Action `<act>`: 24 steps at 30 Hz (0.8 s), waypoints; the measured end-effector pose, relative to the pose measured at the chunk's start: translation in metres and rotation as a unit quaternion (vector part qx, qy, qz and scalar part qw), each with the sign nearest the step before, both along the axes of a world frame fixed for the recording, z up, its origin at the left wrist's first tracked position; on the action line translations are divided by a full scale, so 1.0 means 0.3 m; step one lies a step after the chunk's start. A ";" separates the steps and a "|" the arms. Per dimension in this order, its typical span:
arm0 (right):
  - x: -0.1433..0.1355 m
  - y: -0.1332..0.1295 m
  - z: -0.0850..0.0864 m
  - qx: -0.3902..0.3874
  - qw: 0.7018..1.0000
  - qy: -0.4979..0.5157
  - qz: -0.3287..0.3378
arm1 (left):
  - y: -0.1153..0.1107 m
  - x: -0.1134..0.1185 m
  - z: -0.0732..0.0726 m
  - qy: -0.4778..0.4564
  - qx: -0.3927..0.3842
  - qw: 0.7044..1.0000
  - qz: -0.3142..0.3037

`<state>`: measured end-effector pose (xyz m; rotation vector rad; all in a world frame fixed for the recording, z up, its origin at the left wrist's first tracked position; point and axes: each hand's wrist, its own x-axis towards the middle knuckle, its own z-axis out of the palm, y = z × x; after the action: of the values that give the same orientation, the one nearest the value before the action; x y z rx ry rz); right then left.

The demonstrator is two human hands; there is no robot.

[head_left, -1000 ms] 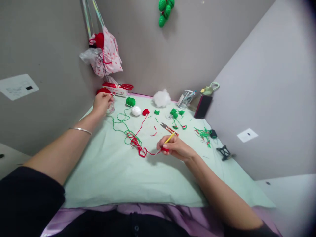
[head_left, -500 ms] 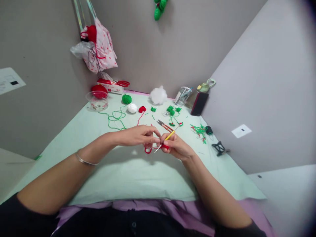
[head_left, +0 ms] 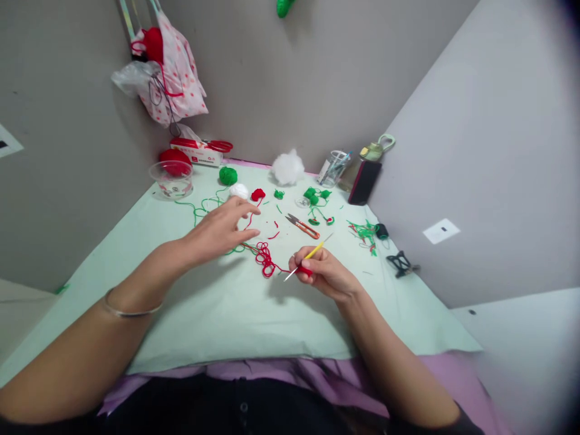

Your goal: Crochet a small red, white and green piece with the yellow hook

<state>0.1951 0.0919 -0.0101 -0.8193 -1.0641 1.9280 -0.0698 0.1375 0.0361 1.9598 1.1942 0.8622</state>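
Observation:
My right hand [head_left: 324, 269] is closed around a yellow-handled crochet hook [head_left: 314, 250], its metal tip pointing down to the left. A small red crochet piece [head_left: 305, 271] is pinched in the same fingers. From it a strand runs left to a loose tangle of red yarn [head_left: 264, 258] on the table. My left hand [head_left: 226, 229] hovers left of that tangle with fingers apart and nothing in them. Just beyond it lie a white yarn ball [head_left: 238, 191] and a small red yarn ball [head_left: 258, 194]. Orange-handled thread snips [head_left: 302, 226] rest above my right hand.
Farther back are a green yarn ball [head_left: 228, 176], a clear tub [head_left: 172, 184], white stuffing [head_left: 289, 168] and green crocheted pieces [head_left: 317, 196]. A phone [head_left: 365, 182] leans at the right near a clear cup [head_left: 334, 169]. Green scraps [head_left: 362, 232] and a black stand [head_left: 401, 264] lie rightmost.
My left hand has left my right hand and moved left, its fingers spreading. The red yarn tangle now shows between them. My right hand keeps its hold; the view has tilted slightly downward.

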 end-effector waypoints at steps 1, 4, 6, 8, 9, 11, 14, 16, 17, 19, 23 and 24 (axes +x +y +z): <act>-0.003 -0.003 0.002 -0.004 1.000 0.001 -0.002 | -0.032 0.017 -0.003 -0.055 -0.019 0.998 -0.017; -0.018 -0.018 0.012 -0.009 1.000 0.010 0.001 | -0.130 0.083 -0.013 -0.226 -0.169 0.952 -0.119; -0.032 -0.036 0.019 -0.001 1.000 0.017 0.015 | -0.175 0.131 -0.023 -0.253 -0.229 0.929 -0.144; -0.046 -0.059 0.027 0.012 0.999 0.022 0.028 | -0.196 0.172 -0.031 -0.327 -0.238 0.906 -0.127; -0.051 -0.072 0.031 0.018 0.999 0.022 0.032 | -0.198 0.187 -0.032 -0.386 -0.223 0.889 -0.104; -0.056 -0.096 0.040 0.026 0.999 0.023 0.028 | -0.193 0.201 -0.032 -0.455 -0.164 0.872 -0.072; -0.055 -0.121 0.056 0.035 0.999 0.025 -0.003 | -0.192 0.192 -0.038 -0.339 -0.041 0.937 -0.070; -0.056 -0.131 0.064 0.044 0.998 0.023 -0.029 | -0.206 0.184 -0.050 -0.239 0.022 0.969 -0.060; -0.059 -0.134 0.066 0.052 0.998 0.019 -0.040 | -0.216 0.183 -0.057 -0.222 0.022 0.973 -0.055; -0.070 -0.139 0.064 0.071 0.996 0.005 -0.055 | -0.239 0.191 -0.070 -0.267 -0.055 0.961 -0.046; -0.092 -0.151 0.046 0.107 0.990 -0.023 -0.087 | -0.255 0.216 -0.086 -0.441 -0.242 0.864 0.010; -0.093 -0.155 0.042 0.120 0.987 -0.025 -0.107 | -0.250 0.217 -0.087 -0.467 -0.254 0.846 0.032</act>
<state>0.1672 0.0454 0.0026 -0.8143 -1.1614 1.5730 -0.0048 0.0624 0.0099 0.8562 0.7592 1.1797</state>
